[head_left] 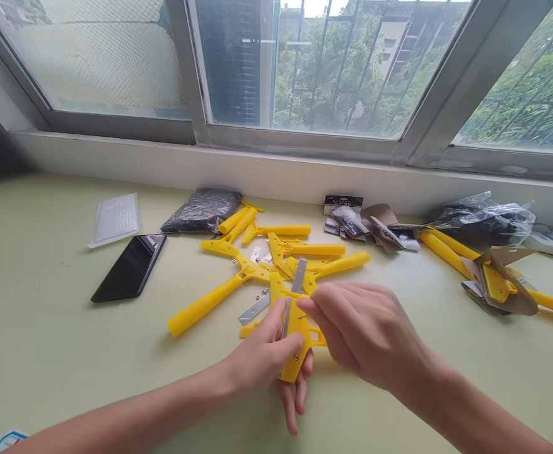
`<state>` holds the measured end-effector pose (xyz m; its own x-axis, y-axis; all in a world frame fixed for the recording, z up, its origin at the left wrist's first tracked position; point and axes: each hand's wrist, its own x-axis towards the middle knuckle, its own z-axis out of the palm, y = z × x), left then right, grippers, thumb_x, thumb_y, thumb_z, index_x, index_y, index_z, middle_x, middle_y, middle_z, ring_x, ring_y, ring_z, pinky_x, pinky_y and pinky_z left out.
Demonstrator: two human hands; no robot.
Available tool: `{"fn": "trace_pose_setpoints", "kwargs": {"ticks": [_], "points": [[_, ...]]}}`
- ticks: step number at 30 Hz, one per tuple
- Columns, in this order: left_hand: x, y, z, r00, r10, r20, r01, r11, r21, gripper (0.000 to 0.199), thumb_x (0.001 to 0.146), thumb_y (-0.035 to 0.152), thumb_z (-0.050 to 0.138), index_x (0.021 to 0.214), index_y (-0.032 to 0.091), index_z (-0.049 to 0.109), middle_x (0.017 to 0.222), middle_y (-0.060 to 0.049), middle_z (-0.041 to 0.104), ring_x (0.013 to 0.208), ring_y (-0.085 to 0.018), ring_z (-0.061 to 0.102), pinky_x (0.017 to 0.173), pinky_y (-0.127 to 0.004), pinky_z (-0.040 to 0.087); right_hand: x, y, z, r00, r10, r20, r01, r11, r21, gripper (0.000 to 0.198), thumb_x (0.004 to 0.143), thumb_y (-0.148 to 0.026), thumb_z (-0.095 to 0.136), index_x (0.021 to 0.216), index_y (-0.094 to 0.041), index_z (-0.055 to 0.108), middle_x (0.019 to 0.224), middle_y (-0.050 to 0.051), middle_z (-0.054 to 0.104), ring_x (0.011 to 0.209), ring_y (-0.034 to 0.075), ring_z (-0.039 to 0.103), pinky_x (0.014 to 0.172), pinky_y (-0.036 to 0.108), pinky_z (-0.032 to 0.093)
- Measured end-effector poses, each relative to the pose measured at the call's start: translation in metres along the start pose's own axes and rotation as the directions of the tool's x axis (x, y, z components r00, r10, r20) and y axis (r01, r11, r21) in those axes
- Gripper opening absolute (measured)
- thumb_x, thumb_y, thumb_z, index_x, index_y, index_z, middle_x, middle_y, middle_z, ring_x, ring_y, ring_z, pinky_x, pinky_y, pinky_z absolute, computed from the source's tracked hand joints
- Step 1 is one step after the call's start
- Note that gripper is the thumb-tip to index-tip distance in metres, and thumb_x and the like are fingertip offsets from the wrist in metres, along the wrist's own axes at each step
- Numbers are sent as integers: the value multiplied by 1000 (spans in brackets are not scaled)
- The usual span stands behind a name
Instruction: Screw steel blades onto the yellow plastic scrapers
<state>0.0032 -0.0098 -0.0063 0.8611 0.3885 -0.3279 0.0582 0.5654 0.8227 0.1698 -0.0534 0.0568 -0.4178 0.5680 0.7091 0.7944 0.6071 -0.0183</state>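
Note:
My left hand [271, 353] is closed on the head of a yellow scraper [298, 340], thumb on top and fingers beneath. A metal blade runs along the scraper's left edge, and two small screws show on its face. My right hand [366, 328] is closed in a pinch over the upper screw; a thin piece of metal seems to reach from its fingertips, but what it holds is mostly hidden. Just beyond my hands lie several yellow scraper parts with handles [205, 307], a loose blade [299, 274] and another blade [255, 308] near small nuts [263, 292].
A black phone [129, 268] and a clear plastic pack [115, 219] lie at left. Behind is a dark plastic-wrapped bag [203, 210]. Printed cards [349, 221] sit near the window ledge. At right are more yellow scrapers [496, 284] with cardboard, and a clear bag [484, 221] holding black items.

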Motion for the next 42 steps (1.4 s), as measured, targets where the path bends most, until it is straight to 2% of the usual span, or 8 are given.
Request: {"fn": "trace_pose_setpoints", "kwargs": {"ticks": [6,13,18,24,29,32,37,42], "points": [[0,0,-1,1000,3,24,-3,1000,2,58,91,33,58,137,29,22,74,4,61,49,-21,68,37,-26,54,-2,-21,-8,919,381,99,-355,912,-207,11,97,-14,40,96,-19,51,57,-7,48,42,9,40,45,23,23],[3,-5,-4,999,40,-12,-40,998,-42,51,91,32,58,130,30,25,81,4,61,49,-15,63,38,-28,56,-4,-11,-10,925,381,2,-315,767,-558,43,104,-36,40,63,-23,37,40,-5,34,31,10,29,42,24,10],[2,-3,-4,1000,26,6,-26,1000,-13,47,90,33,58,125,29,27,81,4,59,49,-14,62,39,-27,56,-3,0,-14,964,254,85,-187,866,-464,44,104,-34,43,63,-24,33,45,-5,36,36,11,28,43,26,14],[1,-1,-2,999,35,-34,-36,999,-30,49,90,33,59,125,28,25,82,3,61,50,-17,65,36,-28,55,-1,-14,-17,929,176,326,-124,977,-174,23,100,-14,42,80,-24,36,66,-5,47,52,10,41,49,21,31],[3,-4,-5,999,44,-15,-44,999,-19,45,92,35,57,124,28,25,81,3,60,50,-15,64,36,-27,55,-3,-6,-12,918,371,139,-298,878,-375,39,107,-49,35,78,-24,37,50,-8,39,37,11,35,41,25,19],[3,-4,-5,999,44,9,-44,999,-4,42,92,36,56,121,28,27,83,4,60,50,-14,64,38,-24,54,-1,-2,-13,905,390,173,-321,890,-324,35,108,-36,36,75,-24,33,47,-9,36,35,10,30,39,25,17],[-2,3,0,1000,14,-7,-14,1000,22,46,92,29,54,127,27,24,79,4,60,49,-12,61,39,-21,52,8,-13,-21,898,327,293,-325,944,-58,9,96,-13,43,97,-22,47,78,-3,61,63,12,58,57,23,42],[-2,4,1,1000,6,-26,-6,1000,21,44,91,30,54,126,25,28,76,3,60,48,-13,60,39,-20,51,4,-12,-15,880,423,219,-382,901,-206,28,102,-43,45,83,-23,46,59,-5,52,46,14,47,47,26,31]]}}
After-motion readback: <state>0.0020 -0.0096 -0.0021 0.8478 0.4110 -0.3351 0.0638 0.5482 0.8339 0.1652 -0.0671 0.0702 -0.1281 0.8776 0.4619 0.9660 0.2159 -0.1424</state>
